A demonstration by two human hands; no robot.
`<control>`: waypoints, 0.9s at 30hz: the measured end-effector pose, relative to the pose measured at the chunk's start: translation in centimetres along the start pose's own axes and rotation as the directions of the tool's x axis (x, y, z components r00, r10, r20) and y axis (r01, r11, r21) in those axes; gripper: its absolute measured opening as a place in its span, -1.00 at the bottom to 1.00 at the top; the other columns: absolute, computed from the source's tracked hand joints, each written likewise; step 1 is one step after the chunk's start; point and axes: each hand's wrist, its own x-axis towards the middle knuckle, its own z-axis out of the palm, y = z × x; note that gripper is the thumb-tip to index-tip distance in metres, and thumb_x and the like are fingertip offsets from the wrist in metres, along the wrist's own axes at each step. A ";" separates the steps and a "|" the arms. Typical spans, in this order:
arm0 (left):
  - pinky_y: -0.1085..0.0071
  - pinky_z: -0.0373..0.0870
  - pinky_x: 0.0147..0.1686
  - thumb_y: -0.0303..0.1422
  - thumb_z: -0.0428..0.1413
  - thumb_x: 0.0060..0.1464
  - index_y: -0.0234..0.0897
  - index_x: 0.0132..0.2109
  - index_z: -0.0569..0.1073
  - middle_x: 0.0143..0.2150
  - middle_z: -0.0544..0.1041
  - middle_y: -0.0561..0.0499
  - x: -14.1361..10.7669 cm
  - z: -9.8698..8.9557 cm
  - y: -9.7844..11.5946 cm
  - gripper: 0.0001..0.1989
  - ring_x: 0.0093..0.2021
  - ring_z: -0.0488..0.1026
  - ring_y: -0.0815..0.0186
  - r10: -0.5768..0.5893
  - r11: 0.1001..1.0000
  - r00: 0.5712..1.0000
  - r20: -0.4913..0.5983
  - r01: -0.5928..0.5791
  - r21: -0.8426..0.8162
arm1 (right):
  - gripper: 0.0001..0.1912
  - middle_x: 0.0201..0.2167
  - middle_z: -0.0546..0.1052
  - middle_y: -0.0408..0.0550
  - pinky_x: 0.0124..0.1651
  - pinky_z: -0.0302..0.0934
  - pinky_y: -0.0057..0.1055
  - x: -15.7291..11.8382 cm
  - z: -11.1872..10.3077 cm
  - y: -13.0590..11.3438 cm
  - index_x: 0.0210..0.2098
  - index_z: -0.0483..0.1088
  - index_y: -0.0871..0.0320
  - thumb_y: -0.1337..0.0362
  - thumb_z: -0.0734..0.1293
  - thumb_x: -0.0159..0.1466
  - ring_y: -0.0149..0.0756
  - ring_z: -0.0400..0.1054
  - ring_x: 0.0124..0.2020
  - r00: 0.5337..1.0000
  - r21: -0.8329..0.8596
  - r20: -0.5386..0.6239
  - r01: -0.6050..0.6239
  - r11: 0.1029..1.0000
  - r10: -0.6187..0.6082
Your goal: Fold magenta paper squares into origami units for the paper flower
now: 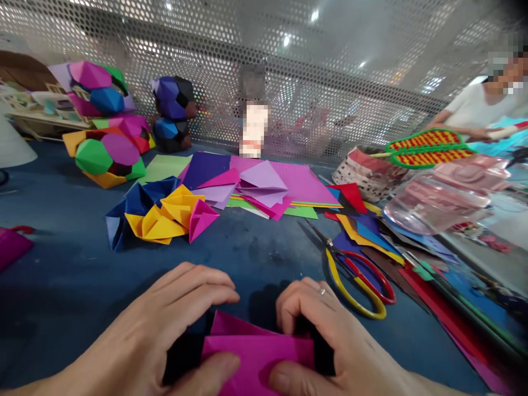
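Note:
A folded magenta paper [259, 357] lies at the bottom centre, with a raised flap along its far side. My left hand [177, 324] is at its left, the thumb on the paper and the fingers stretched out above the table. On the right side, my right hand [322, 330], with a ring on one finger, rests its thumb on the paper while its fingers curl round the far edge. Beyond my left hand sit folded yellow paper pieces [165, 214], dark blue ones [119, 220] and a magenta one [202, 219].
Scissors [358, 275] with red and yellow handles lie right of centre. Paper sheets [297, 179], coloured strips [371, 236], a clear pink container [437, 198] and paper balls [109, 157] stand further off. A person [474, 104] is at the far right, behind a mesh panel [206, 49].

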 end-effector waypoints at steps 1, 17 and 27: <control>0.46 0.43 0.04 -0.31 0.25 0.08 -0.01 0.16 0.30 0.09 0.53 0.13 0.0 0.0 0.0 -0.48 0.07 0.50 0.25 -0.015 0.999 1.000 0.025 0.016 -0.043 | -0.70 -0.35 0.44 -0.18 -0.15 0.24 -0.33 -0.1 0.1 0.0 -0.33 0.32 0.05 0.04 0.46 0.26 -0.28 0.34 -0.27 1.000 0.059 -0.014 -0.004 0.998 0.005; 0.41 0.41 -0.26 -0.10 0.18 0.12 -0.14 -0.34 0.56 -0.49 0.46 0.06 0.7 -0.5 0.7 -0.77 -0.32 0.43 0.24 -0.362 0.886 0.920 0.147 0.389 -0.253 | -0.79 -0.41 0.47 -0.18 -0.27 0.12 -0.36 0.2 0.9 0.3 -0.36 0.45 0.08 0.10 0.45 0.27 -0.32 0.31 -0.34 0.997 0.273 -0.047 -0.053 0.961 0.068; 0.47 0.33 -0.30 -0.16 0.16 0.12 -0.14 -0.41 0.51 -0.40 0.48 0.12 1.3 -0.4 0.9 -0.79 -0.34 0.40 0.32 -0.428 0.795 0.839 0.335 0.526 -0.303 | -0.76 -0.44 0.51 -0.15 -0.27 0.12 -0.36 0.6 0.4 -0.5 -0.42 0.49 0.11 0.08 0.45 0.24 -0.28 0.34 -0.31 0.976 0.332 -0.004 -0.205 0.921 0.218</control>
